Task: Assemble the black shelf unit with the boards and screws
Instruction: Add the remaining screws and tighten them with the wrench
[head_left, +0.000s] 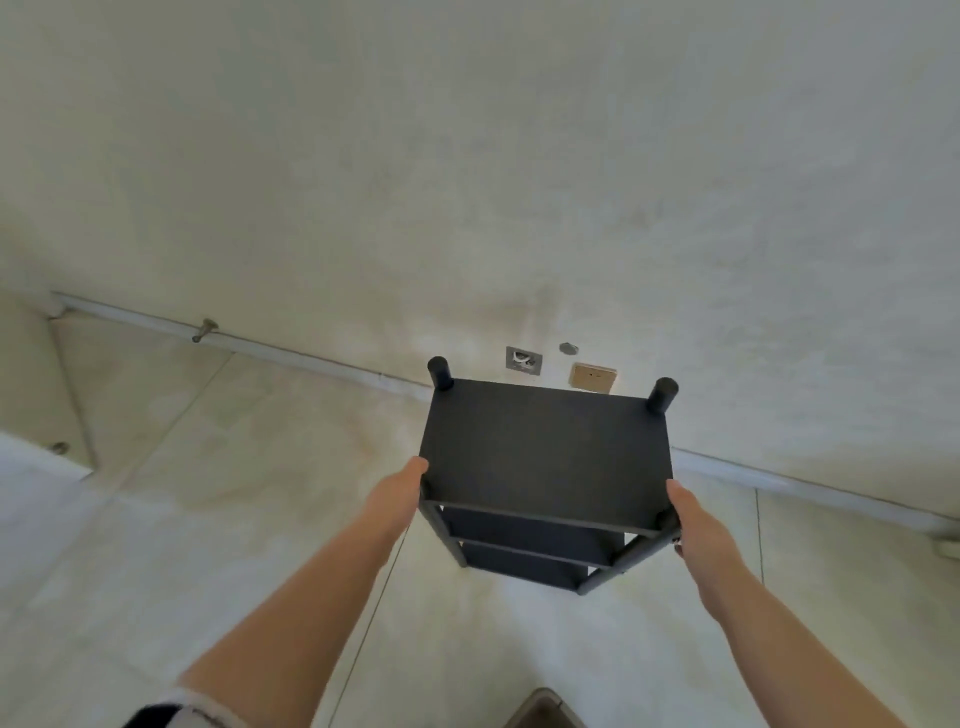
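The black shelf unit (545, 447) stands upright on the pale tiled floor near the wall, seen from above. Its top board faces me, with two round post ends sticking up at the far corners and two lower boards visible beneath. My left hand (400, 493) holds the unit's near left corner, fingers hidden behind the edge. My right hand (701, 525) grips the near right corner post, fingers wrapped out of sight around it.
The wall (519, 182) rises just behind the unit, with a wall socket (523, 359) and a small brown plate (593, 376) low on it. A door stop (203, 330) juts out at the baseboard on the left. A brown object (543, 709) lies at the bottom edge.
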